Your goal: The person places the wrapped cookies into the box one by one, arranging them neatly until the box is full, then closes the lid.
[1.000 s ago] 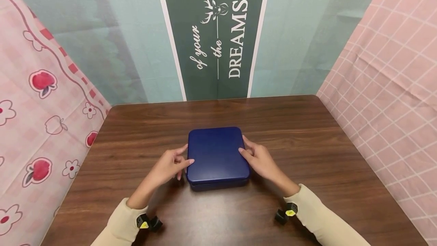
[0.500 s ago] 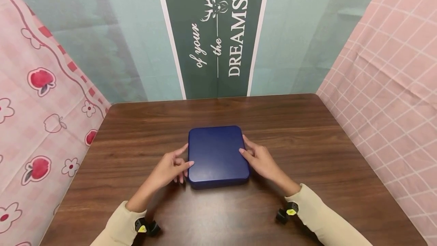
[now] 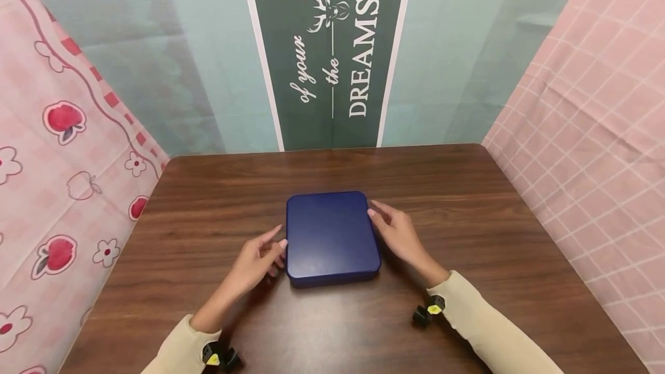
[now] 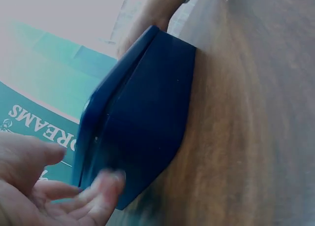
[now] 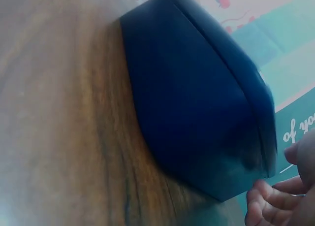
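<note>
A dark blue square box (image 3: 332, 235) with rounded corners lies flat on the brown wooden table. A seam below its closed lid (image 4: 120, 88) shows in both wrist views. My left hand (image 3: 256, 260) is at the box's left side, thumb by the lid's edge and fingers loosely bent. In the left wrist view those fingers (image 4: 106, 194) are blurred near the box's wall. At the far right corner is my right hand (image 3: 399, 232), its thumb beside the lid edge and its fingers relaxed. Whether either hand lightly touches the box I cannot tell. The box's contents are hidden.
The wooden table (image 3: 332, 333) runs out to a back edge against a green curtain (image 3: 332, 131) with white lettering. Pink cloths (image 3: 62, 189) hang at the left and right. Each wrist wears a small black camera (image 3: 422, 316).
Both thumbs have come off the lid's top to its edges, and the fingers have loosened. The right hand has slid slightly toward the far corner. The box has stayed in place.
</note>
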Available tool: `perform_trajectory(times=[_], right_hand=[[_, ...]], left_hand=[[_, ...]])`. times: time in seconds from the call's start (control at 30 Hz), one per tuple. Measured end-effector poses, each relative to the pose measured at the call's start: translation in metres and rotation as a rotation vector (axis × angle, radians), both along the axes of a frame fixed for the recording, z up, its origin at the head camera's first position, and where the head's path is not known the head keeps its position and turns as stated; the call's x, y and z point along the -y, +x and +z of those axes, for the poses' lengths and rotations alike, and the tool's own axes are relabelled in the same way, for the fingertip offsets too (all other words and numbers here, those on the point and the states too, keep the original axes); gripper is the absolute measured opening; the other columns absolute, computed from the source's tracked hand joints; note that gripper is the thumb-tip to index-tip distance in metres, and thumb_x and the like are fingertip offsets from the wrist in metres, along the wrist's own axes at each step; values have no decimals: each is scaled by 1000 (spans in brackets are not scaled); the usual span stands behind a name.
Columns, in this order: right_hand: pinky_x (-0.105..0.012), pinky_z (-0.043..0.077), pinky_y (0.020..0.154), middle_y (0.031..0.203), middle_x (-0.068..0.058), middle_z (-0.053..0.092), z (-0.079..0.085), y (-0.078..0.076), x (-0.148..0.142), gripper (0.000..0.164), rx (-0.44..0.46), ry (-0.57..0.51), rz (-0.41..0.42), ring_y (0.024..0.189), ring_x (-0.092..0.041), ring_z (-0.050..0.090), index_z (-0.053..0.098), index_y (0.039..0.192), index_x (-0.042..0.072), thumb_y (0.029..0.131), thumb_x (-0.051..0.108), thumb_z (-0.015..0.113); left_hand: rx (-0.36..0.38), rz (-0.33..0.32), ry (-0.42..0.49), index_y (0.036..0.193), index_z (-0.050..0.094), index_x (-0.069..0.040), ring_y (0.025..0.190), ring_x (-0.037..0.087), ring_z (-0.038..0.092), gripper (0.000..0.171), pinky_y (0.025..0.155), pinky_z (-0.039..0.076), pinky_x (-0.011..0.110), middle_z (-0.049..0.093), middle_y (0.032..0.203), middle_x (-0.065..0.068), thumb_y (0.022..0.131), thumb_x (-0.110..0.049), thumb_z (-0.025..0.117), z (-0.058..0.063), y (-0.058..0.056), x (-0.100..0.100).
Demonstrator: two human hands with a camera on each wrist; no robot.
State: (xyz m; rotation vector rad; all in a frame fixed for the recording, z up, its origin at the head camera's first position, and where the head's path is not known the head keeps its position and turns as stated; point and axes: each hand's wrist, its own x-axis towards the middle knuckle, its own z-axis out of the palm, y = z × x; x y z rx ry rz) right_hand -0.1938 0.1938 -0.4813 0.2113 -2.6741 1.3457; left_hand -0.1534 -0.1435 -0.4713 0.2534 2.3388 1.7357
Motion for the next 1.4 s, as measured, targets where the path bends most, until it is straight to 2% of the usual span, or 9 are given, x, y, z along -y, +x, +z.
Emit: perform_trajectory(times=[0.1,0.2,0.3,0.47,0.63,0.73,0.87,1.1,1.4], right_hand=[[-45,54,91,123,-15,71,-4,-9,5,40,-16,-25,-23,105,-27,67,66,134,4,104,30,60],[-43,52,90,121,-15,71,-4,-18,10,38,1,-90,-33,99,-26,65,68,131,4,104,29,60],[-34,50,93,119,-12,72,-5,-28,14,35,41,-168,-54,101,-18,63,71,127,5,103,28,62],[-25,49,89,114,-12,74,-8,-44,16,32,115,-286,-86,98,-12,62,75,121,6,99,28,67],[-35,49,102,120,-11,72,-9,-50,15,32,147,-339,-85,115,-18,64,76,118,5,96,28,72],[-40,48,105,121,-12,71,-9,-50,16,33,152,-337,-80,120,-22,63,75,119,5,96,28,72],[-42,48,106,121,-11,71,-10,-49,18,31,148,-350,-87,120,-23,63,76,118,5,96,27,73],[-42,48,106,119,-11,72,-14,-50,16,31,123,-343,-81,120,-24,64,76,117,5,96,27,73],[-43,50,104,115,-12,73,-12,-50,17,28,97,-350,-91,118,-25,65,77,114,4,95,25,74]], left_hand=[[-31,69,-20,148,45,6,97,38,71,49,80,61,41,67,123,27,108,-20,52,-4,8,2],[-61,82,-60,149,44,5,132,36,54,50,109,44,46,50,148,21,110,-27,45,-8,17,1],[-61,70,-80,152,41,1,145,29,36,53,119,27,45,40,157,13,110,-31,44,-12,28,-5],[-54,25,-53,157,29,-2,149,29,25,59,120,18,47,28,163,11,109,-31,47,-18,46,-18],[-50,21,-36,160,20,-4,152,29,18,62,121,13,39,20,166,10,110,-31,44,-24,54,-26],[-41,14,-25,162,15,-7,153,26,14,62,118,9,23,14,168,7,111,-32,40,-27,57,-28],[-47,7,-13,162,11,-8,153,24,12,62,114,7,13,11,168,5,112,-33,37,-29,60,-30],[-62,17,-4,162,11,-9,152,20,15,62,112,9,7,13,168,2,112,-33,38,-30,61,-31],[-84,21,29,162,12,-9,151,20,17,60,113,11,7,15,167,3,112,-29,38,-31,62,-33]])
